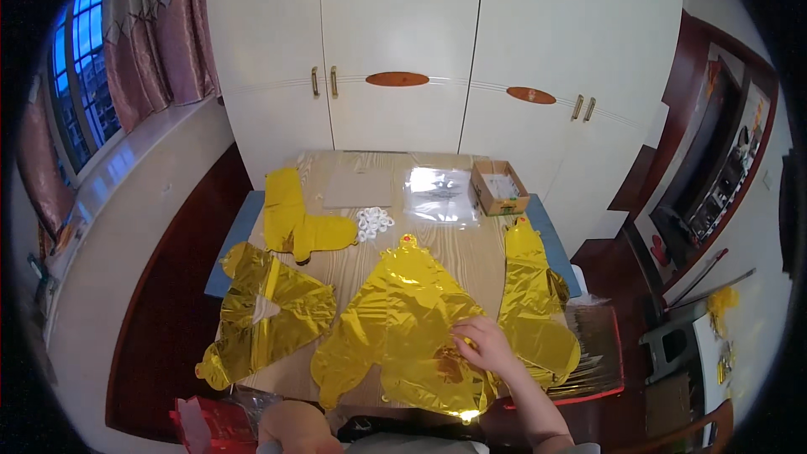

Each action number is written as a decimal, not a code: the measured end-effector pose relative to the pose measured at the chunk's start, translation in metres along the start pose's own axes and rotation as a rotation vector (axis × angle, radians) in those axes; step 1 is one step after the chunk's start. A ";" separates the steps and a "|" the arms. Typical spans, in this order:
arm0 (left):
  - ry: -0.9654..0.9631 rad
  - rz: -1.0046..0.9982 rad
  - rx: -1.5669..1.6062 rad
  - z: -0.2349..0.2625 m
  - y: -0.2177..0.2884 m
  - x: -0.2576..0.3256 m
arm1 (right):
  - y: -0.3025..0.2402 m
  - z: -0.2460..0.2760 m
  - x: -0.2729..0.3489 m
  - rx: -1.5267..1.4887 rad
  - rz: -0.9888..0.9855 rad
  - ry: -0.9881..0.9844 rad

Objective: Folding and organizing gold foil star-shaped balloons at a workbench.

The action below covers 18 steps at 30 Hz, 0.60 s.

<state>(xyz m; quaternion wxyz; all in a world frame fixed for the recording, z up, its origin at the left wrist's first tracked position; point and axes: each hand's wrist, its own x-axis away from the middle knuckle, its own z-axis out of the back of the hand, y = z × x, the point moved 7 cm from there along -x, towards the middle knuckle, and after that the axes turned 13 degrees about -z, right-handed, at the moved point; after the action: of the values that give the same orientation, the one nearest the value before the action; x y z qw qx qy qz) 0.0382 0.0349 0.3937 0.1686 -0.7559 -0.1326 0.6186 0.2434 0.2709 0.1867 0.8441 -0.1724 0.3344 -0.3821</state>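
Note:
A large flat gold foil balloon [403, 311] lies uninflated in the middle of the table, close in front of me. My right hand [485, 345] is on its right part, fingers bent together and seeming to pinch the foil. At the lower edge, just left of the balloon's near end, shows part of my left hand and forearm [294, 427]; its fingers are hidden. Another flat gold foil balloon [294, 298] rests on the left. A third gold foil balloon [530, 303] lies on the right, and a boot-shaped gold one [294, 214] sits at the far left.
White rings [372, 224] are heaped near the table's far middle. Beyond them are a greyish flat sheet [357, 187], clear plastic bags [440, 196] and a small cardboard box [499, 188]. A red-edged package [595, 349] stands right of the table, a red bag [210, 424] lower left. White cupboards [403, 25] rise behind.

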 end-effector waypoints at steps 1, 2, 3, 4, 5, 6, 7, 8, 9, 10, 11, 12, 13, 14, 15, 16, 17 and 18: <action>-0.002 -0.009 0.004 0.000 0.001 -0.001 | 0.000 0.001 0.001 0.008 -0.014 0.001; 0.004 -0.010 0.008 0.001 0.002 -0.001 | 0.000 0.002 0.002 0.015 -0.026 0.001; 0.009 -0.006 0.016 0.000 0.003 0.000 | 0.002 0.002 0.004 0.019 -0.046 0.003; 0.011 0.001 0.023 0.001 0.003 0.001 | 0.005 0.004 0.006 0.020 -0.055 0.020; 0.017 0.018 0.028 0.004 0.007 0.003 | 0.008 0.005 0.007 0.021 -0.063 0.038; 0.020 0.065 0.044 0.003 0.003 0.001 | 0.011 0.006 0.009 0.022 -0.071 0.052; -0.025 0.045 0.066 0.000 0.000 -0.001 | 0.013 0.007 0.010 0.017 -0.077 0.058; -0.070 0.024 0.088 0.000 -0.006 -0.002 | 0.014 0.009 0.010 0.012 -0.083 0.063; -0.115 0.002 0.108 -0.004 -0.011 -0.005 | 0.015 0.011 0.010 0.007 -0.087 0.068; -0.103 0.034 0.106 -0.003 -0.011 -0.002 | 0.015 0.012 0.011 -0.007 -0.092 0.071; -0.091 0.067 0.104 0.001 -0.009 0.002 | 0.016 0.012 0.011 -0.020 -0.097 0.073; -0.079 0.094 0.104 0.005 -0.005 0.007 | 0.016 0.014 0.011 -0.031 -0.099 0.080; -0.067 0.122 0.104 0.009 -0.002 0.011 | 0.014 0.016 0.010 -0.039 -0.101 0.075; -0.054 0.151 0.104 0.013 0.000 0.016 | 0.011 0.019 0.008 -0.048 -0.104 0.070; -0.041 0.163 0.125 0.013 -0.001 0.016 | 0.008 0.020 0.006 -0.058 -0.105 0.064; -0.027 0.175 0.145 0.013 -0.003 0.016 | 0.001 0.024 0.003 -0.055 -0.090 0.074; -0.011 0.172 0.190 0.013 -0.006 0.016 | -0.006 0.028 -0.001 -0.051 -0.075 0.084; 0.001 0.166 0.233 0.012 -0.009 0.014 | -0.012 0.031 -0.005 -0.050 -0.056 0.097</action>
<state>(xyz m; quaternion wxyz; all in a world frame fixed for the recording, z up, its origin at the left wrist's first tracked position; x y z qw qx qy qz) 0.0292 0.0495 0.3832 0.2037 -0.7397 0.0032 0.6414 0.2562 0.2683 0.2179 0.8113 -0.1841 0.3792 -0.4051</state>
